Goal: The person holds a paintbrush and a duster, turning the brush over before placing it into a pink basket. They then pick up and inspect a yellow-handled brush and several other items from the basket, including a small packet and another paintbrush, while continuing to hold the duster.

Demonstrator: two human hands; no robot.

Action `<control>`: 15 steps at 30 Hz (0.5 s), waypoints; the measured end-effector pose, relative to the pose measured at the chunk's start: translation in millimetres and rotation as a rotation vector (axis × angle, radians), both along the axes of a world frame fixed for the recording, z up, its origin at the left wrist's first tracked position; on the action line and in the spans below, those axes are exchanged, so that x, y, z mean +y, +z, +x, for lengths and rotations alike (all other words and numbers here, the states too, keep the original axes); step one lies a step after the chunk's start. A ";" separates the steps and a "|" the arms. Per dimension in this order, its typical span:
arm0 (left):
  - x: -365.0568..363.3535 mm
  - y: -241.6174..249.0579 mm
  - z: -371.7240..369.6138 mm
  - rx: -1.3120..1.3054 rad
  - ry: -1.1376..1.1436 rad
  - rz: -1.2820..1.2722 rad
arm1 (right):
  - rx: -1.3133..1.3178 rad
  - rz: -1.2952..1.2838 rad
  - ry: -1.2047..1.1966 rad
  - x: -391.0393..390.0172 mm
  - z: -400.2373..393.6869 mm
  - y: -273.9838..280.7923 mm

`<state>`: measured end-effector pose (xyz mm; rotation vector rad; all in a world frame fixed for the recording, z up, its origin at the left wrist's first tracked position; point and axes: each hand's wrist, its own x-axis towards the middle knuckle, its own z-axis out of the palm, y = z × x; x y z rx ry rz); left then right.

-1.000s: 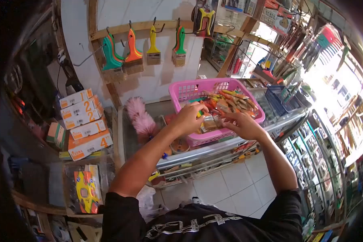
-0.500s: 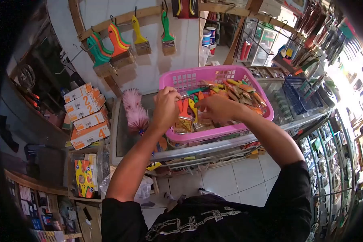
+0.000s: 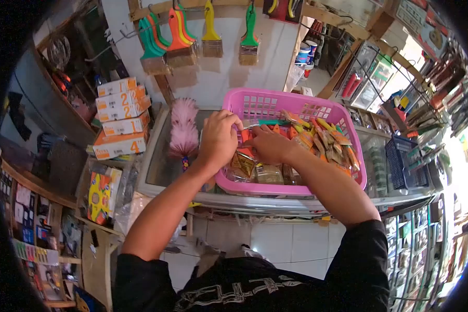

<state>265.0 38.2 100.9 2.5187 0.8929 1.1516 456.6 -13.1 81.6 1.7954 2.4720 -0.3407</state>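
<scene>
A pink plastic basket stands on the glass counter and holds many paintbrushes with coloured handles. My left hand is at the basket's left rim, its fingers bent over the edge; what they hold, if anything, is hidden. Inside the basket, my right hand reaches down among orange-handled brushes, close to my left fingers. Its fingertips are hidden among the handles. Wide bristles lie at the basket's front, below my right hand. More brushes are heaped on the right side.
Brushes hang from hooks on a wooden rail behind. A pink duster lies left of the basket, near stacked boxes. A dark blue basket stands at the right. The glass counter's metal edge runs in front.
The view has shifted, so the hanging brushes and basket appear farther right. My right hand has moved left and lower over the orange handles, nearer my left hand, covering the yellow handle.
</scene>
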 end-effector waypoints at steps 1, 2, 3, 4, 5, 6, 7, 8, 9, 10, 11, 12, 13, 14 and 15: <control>1.4 -0.6 0.4 -0.003 -0.002 0.002 | 0.015 0.026 0.010 -0.7 2.0 -3.3; 2.1 0.0 0.9 -0.004 -0.006 0.009 | 0.022 0.031 0.024 -1.2 4.4 -5.4; 1.4 1.5 1.4 -0.008 -0.002 0.021 | 0.032 0.041 0.038 -1.4 4.9 -3.6; -0.1 2.9 1.0 -0.009 0.002 0.032 | 0.044 0.051 0.054 -0.5 4.7 -1.8; -1.6 3.0 0.0 -0.006 0.007 0.043 | 0.035 0.034 0.074 0.5 4.9 -0.1; -1.2 1.5 -0.3 -0.018 0.005 0.047 | 0.028 0.018 0.094 0.6 4.2 5.0; 0.6 -0.4 0.2 -0.028 0.002 0.055 | 0.024 0.005 0.114 2.2 4.6 8.4; 2.1 -1.1 0.3 -0.035 -0.002 0.064 | 0.043 0.062 0.181 6.4 8.0 4.6; 1.8 -0.6 0.0 -0.041 -0.006 0.056 | 0.064 0.119 0.247 9.2 9.4 2.5; 1.0 -0.2 0.1 -0.047 -0.012 0.048 | 0.086 0.176 0.309 11.4 10.2 -0.1; 0.4 0.6 0.3 -0.055 -0.019 0.041 | 0.121 0.092 0.232 13.6 11.2 -2.6; 0.1 1.3 0.5 -0.058 -0.018 0.034 | 0.154 0.007 0.154 11.1 5.8 7.8; -0.1 1.9 1.0 -0.063 -0.017 0.027 | 0.185 -0.079 0.076 9.8 3.6 14.3; -0.5 2.5 1.6 -0.068 -0.017 0.020 | 0.223 -0.075 0.148 14.7 9.7 6.3; -1.1 2.9 2.0 -0.066 -0.030 0.023 | 0.261 -0.071 0.219 22.9 20.2 -9.7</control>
